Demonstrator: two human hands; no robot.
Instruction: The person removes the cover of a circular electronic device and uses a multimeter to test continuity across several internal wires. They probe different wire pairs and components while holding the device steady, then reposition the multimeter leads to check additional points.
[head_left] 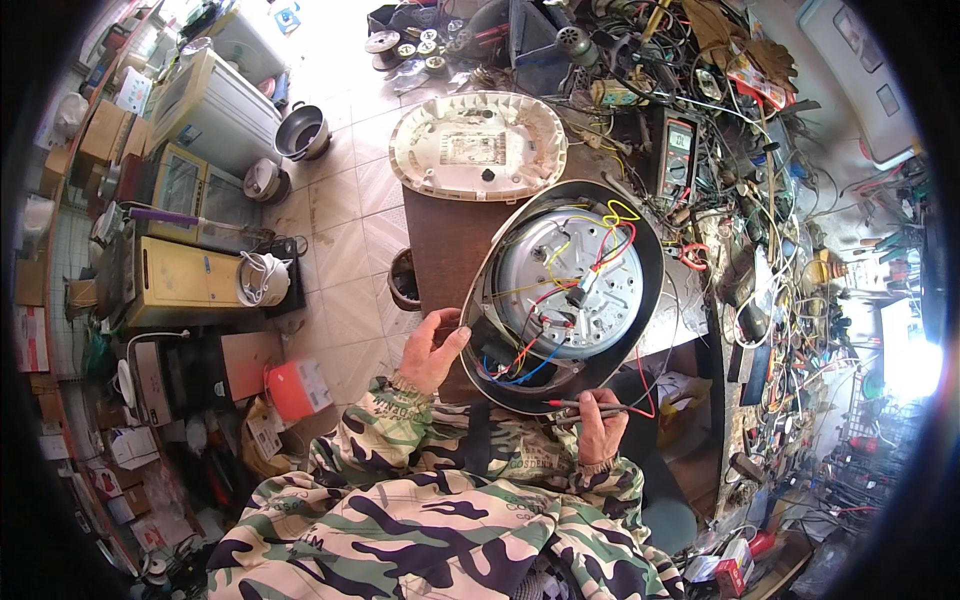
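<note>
An electric cooker's upturned housing (655, 285) lies open on the table in front of me. Inside sits a round silver metal pan (520, 265) with red, yellow and blue wires (525, 378) running over and beside it. My left hand (432, 352) grips the housing's left rim, thumb and fingers on its edge. Near the front rim, my right hand (600, 425) holds the multimeter probes (572, 405) together, tips pointing left. Their red and black leads trail off to the right. A multimeter (677, 158) with a lit display stands behind the housing at the right.
A dirty white oval base cover (478, 147) lies behind the housing on the brown table (432, 235). Tools, cables and parts crowd the bench (745, 290) at right. Red-handled pliers (693, 256) lie near the housing. Pots and a yellow cabinet (190, 275) stand on the left.
</note>
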